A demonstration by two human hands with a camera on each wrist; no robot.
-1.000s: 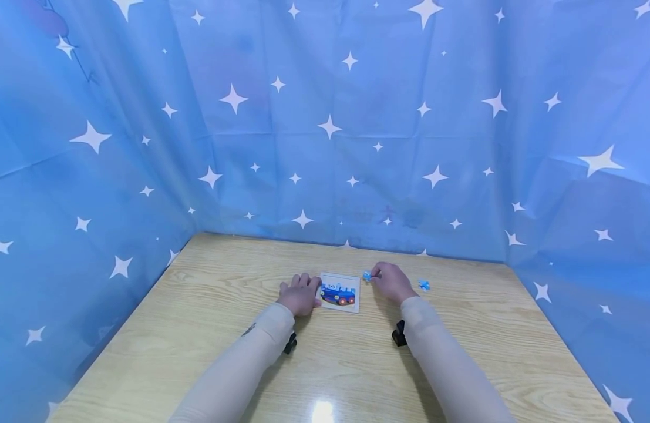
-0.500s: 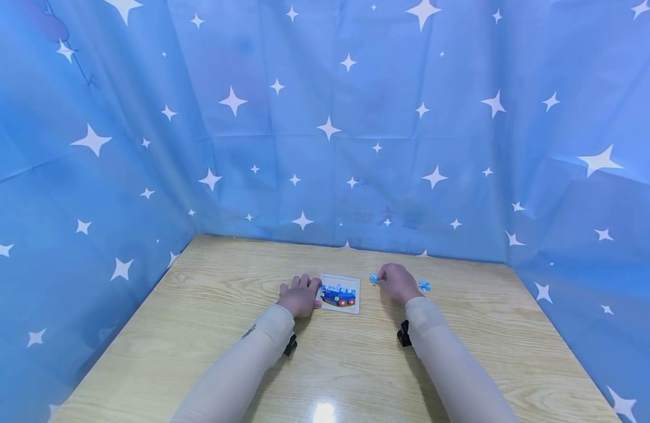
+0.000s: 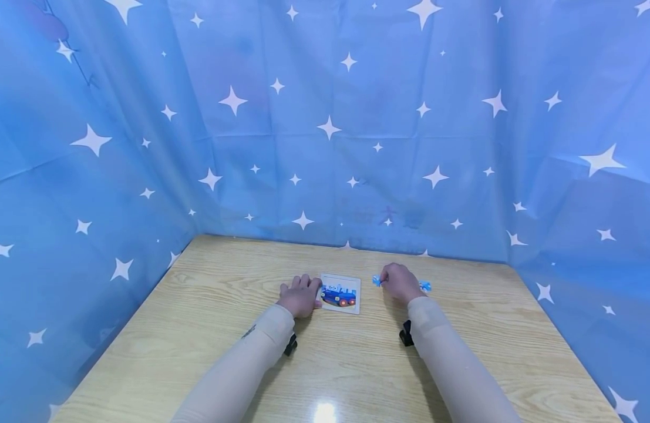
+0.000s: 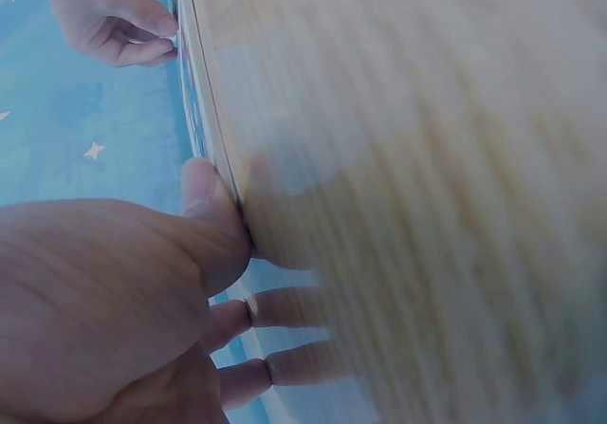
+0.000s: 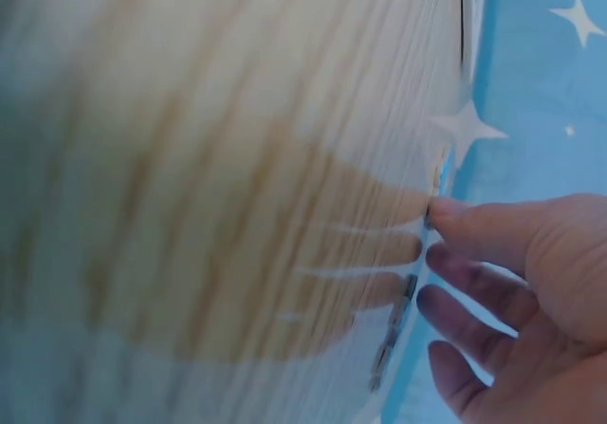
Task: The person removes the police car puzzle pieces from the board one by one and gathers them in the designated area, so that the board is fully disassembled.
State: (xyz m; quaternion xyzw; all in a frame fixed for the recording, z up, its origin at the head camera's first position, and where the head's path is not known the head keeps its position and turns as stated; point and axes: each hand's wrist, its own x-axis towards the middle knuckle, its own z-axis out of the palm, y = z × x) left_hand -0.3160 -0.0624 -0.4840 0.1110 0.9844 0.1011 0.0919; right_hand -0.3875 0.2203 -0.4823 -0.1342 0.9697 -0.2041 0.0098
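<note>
A small jigsaw puzzle (image 3: 339, 298) with a blue cartoon train lies in a pale frame (image 3: 348, 277) on the table. My left hand (image 3: 300, 296) rests at the frame's left side. In the left wrist view its thumb (image 4: 211, 206) presses at the frame's edge while other fingers touch the table. Right of the frame, my right hand (image 3: 400, 282) pinches a blue puzzle piece (image 3: 376, 280) at the tabletop. The right wrist view shows this hand (image 5: 531, 272) with thumb and fingertips low against the surface, the piece seen edge-on.
Another blue puzzle piece (image 3: 424, 286) lies just right of my right hand, partly covered by it. The wooden table (image 3: 240, 270) ends at a blue star-patterned curtain (image 3: 325, 117) along the back and sides.
My right hand has shifted right, and the puzzle piece at its fingertips has moved right with it, away from the frame. The left hand and the frame have stayed put.
</note>
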